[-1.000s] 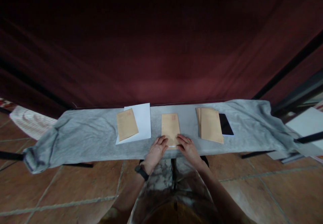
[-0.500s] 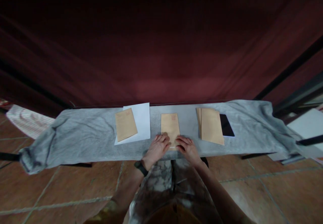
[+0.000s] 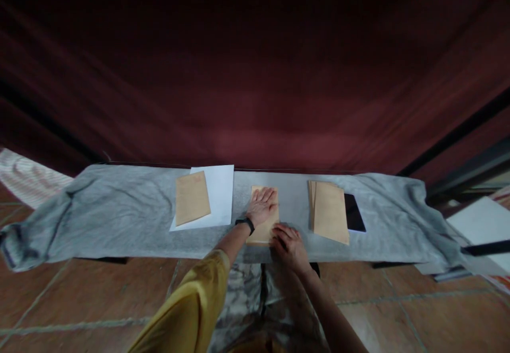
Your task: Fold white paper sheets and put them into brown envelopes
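A brown paper envelope (image 3: 262,233) lies on the grey cloth in front of me, its narrow end towards me. My left hand (image 3: 262,206) is spread flat over its upper part, hiding the red print there. At the envelope's lower right edge, the bent fingers of my right hand (image 3: 290,244) grip the paper; the thumb is partly hidden. To the left, another brown envelope (image 3: 193,198) rests on white paper (image 3: 221,196). Several more envelopes (image 3: 331,212) are stacked, slightly fanned, on the right.
A dark phone or tablet (image 3: 354,213) sticks out from under the right stack. Grey cloth (image 3: 123,209) covers the long narrow bench. Dark red fabric (image 3: 255,98) hangs behind it. White sheets (image 3: 480,225) and a black bar (image 3: 488,249) are at the far right. The floor (image 3: 99,294) is tiled.
My left hand has moved up the envelope from its lower end and flattened out on it. The right hand stays at the lower right edge. The view has shifted slightly.
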Tool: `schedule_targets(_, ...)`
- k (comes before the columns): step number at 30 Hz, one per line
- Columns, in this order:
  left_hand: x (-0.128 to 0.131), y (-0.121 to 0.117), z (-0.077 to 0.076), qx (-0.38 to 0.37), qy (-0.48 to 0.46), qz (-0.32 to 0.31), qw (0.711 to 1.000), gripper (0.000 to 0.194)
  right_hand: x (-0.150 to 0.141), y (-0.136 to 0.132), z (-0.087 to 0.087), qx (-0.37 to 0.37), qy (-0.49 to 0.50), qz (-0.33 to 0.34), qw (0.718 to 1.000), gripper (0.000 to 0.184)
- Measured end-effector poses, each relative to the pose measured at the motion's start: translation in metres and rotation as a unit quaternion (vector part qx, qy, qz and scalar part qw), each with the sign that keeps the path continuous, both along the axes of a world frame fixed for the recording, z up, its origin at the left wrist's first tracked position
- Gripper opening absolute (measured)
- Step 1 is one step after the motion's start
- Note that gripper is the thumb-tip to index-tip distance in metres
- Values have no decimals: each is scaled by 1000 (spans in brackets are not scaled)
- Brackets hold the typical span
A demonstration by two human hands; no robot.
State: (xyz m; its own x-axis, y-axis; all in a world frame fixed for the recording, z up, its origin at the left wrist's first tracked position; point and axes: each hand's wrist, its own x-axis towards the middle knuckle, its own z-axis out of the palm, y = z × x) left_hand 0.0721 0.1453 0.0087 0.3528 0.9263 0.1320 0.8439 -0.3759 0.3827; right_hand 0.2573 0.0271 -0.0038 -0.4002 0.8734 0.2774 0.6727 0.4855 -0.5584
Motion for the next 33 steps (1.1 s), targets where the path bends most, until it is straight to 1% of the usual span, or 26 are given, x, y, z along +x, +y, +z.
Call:
schedule_targets(4, -2, -14, -4, 12, 38, -57, 998, 54, 0, 1, -2, 1, -8, 5, 1000, 30)
schedule_targets(6, -5, -26, -5, 19, 62, -83, 994, 56, 1, 1, -3, 4, -9, 7, 1000, 30)
schedule_targets(10, -8, -52, -2, 30, 95, -110, 989, 56, 1, 0, -5, 6, -5, 9, 1000, 34)
schedule_targets(18, -16, -103, 2, 12, 72, -133, 988, 54, -1, -2, -8, -8, 28, -27, 999, 35)
schedule_targets(22, -25, -132, 4, 23, 64, -152, 986, 59, 0, -3, -10, -11, 52, -35, 998, 36)
schedule_targets(25, -32, -146, 3, 38, 58, -160, 985, 59, 0, 0, -10, -1, 62, -29, 998, 39)
schedule_targets(27, -34, -150, 2, 50, 54, -165, 984, 55, -3, 7, -10, 8, 34, 3, 999, 43)
schedule_targets(29, -34, -151, 0, 59, 55, -163, 983, 50, -7, 16, -8, 13, -31, 51, 998, 47)
schedule_targets(31, -34, -150, -1, 62, 61, -160, 983, 47, -13, 29, -7, 14, -111, 92, 989, 50)
schedule_targets(33, -34, -150, -1, 63, 67, -160, 983, 47, -20, 43, -5, 14, -175, 102, 979, 53)
